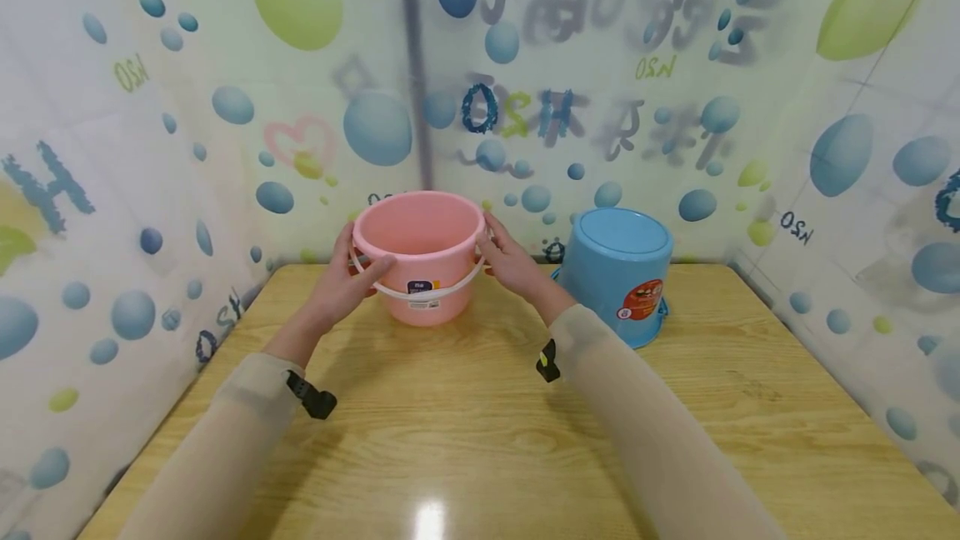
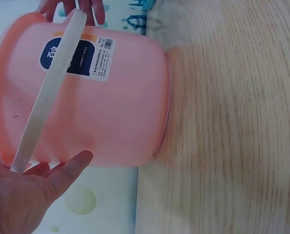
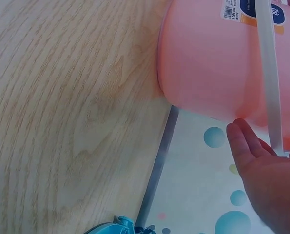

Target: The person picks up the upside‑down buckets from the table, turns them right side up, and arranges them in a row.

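Observation:
A pink bucket [image 1: 427,288] stands upright near the far edge of the table, its base right at the wood in both wrist views. Its white handle [image 1: 429,293] hangs down across the front, over a dark label [image 2: 79,57]. My left hand [image 1: 347,284] grips the bucket's left side just below the rim, thumb toward the front and fingers partly hidden behind. On the opposite side my right hand [image 1: 513,261] holds the bucket by the rim, near the handle's end. Right of it a blue bucket [image 1: 618,269] rests upside down, touched by neither hand.
The wooden table [image 1: 480,440] reaches back to a patterned curtain [image 1: 375,65] printed with blue and green drops, which also closes off both sides. Beside the blue bucket's lower edge sticks out its blue handle [image 1: 663,309]. A dark strap [image 1: 311,395] is on the left wrist.

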The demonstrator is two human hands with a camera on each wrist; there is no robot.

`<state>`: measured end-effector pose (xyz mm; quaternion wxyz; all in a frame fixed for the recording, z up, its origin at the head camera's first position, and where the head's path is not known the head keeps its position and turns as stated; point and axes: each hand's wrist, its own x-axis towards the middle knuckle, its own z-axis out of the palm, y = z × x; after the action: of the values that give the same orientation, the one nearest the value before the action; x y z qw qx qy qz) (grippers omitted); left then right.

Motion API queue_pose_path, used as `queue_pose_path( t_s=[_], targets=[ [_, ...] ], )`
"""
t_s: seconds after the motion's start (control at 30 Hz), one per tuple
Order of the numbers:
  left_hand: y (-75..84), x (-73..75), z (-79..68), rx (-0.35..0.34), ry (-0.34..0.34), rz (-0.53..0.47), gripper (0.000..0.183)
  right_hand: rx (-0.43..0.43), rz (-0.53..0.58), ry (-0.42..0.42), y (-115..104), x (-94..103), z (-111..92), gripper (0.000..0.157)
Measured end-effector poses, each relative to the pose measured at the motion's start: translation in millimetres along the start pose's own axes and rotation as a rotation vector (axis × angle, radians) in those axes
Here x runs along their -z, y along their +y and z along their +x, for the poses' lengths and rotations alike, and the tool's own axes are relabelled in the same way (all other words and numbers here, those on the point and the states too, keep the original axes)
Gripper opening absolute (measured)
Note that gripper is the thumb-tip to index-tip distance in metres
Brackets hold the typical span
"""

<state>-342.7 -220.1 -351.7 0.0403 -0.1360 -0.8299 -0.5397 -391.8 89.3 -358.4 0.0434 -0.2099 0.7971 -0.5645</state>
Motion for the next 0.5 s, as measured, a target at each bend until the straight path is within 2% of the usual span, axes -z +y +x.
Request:
queue_pose_path(
  t_s=[0.27, 0.5],
  targets=[
    [-10.7, 2.3, 7.9, 0.022, -0.006, 0.009, 0.096, 0.003, -0.034, 0.002, -4.9, 1.2, -1.7, 0.065],
    [-3.4, 7.1, 3.9, 0.064, -0.044, 0.063, 0.101, 0.007, -0.035, 0.018, -3.3, 2.0, -3.3, 0.066]
  ],
)
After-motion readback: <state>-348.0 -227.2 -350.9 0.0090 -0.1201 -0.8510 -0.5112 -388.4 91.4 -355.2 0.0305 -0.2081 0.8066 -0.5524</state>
